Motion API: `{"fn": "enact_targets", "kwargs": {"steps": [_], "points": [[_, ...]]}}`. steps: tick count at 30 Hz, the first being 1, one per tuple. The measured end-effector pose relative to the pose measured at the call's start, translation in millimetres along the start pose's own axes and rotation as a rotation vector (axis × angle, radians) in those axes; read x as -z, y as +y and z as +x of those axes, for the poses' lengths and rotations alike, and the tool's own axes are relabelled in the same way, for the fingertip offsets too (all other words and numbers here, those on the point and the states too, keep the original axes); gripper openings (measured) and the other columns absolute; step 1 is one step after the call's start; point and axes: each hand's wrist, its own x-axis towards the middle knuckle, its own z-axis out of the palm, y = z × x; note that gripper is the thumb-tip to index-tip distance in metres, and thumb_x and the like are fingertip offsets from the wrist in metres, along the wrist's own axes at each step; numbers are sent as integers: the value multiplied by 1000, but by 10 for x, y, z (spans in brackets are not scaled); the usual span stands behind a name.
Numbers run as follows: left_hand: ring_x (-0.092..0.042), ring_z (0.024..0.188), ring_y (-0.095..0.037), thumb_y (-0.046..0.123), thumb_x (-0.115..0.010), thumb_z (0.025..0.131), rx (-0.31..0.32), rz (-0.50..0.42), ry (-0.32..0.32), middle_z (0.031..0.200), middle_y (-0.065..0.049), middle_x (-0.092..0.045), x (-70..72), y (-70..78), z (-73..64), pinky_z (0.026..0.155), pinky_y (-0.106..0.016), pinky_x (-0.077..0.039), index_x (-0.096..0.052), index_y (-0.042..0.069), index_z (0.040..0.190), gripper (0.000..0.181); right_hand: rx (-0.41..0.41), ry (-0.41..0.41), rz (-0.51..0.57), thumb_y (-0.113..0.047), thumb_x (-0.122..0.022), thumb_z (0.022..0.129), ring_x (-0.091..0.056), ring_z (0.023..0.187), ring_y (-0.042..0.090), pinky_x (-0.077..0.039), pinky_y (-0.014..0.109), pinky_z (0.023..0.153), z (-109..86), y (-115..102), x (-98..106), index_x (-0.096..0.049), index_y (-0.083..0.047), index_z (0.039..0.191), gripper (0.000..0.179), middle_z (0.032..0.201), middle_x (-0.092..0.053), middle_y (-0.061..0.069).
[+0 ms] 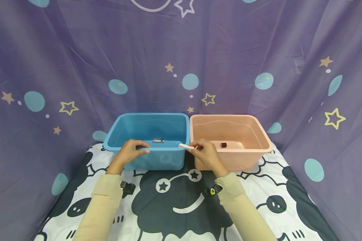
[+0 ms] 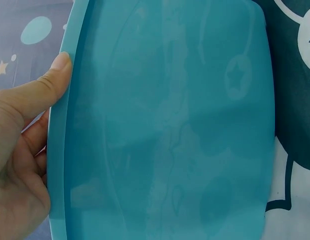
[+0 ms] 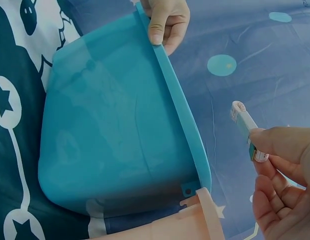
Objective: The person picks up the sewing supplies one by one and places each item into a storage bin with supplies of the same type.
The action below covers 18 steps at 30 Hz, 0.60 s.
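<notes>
My left hand grips the front rim of the blue tub, thumb on the outer side and fingers over the inner side. Between thumb and fingers, my right hand pinches a folded white tape measure with a coloured band round it. In the head view the tape measure overlaps the blue tub's front right corner. Inside that tub lies a small pale and dark oblong item. A small dark brown cylinder, like a thread spool, lies in the peach tub.
The two tubs stand side by side, rims close together, on a black and white cartoon-print cloth. Behind and around them hangs a purple curtain with stars and dots.
</notes>
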Motion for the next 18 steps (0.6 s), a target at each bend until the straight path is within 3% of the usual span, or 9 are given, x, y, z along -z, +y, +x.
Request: {"fn": "enact_targets", "kwargs": {"steps": [18], "points": [[-63,97,-30,17,-72,83,-12,14,15,104,-12,-69,-11,-11,8,82,-43,-52,-72,8,103,22,-24,1,11,-5,-72,81,-53,74,19,-46,26,65,166,15,-39,-73,-2,95,15,81,-62,8]]}}
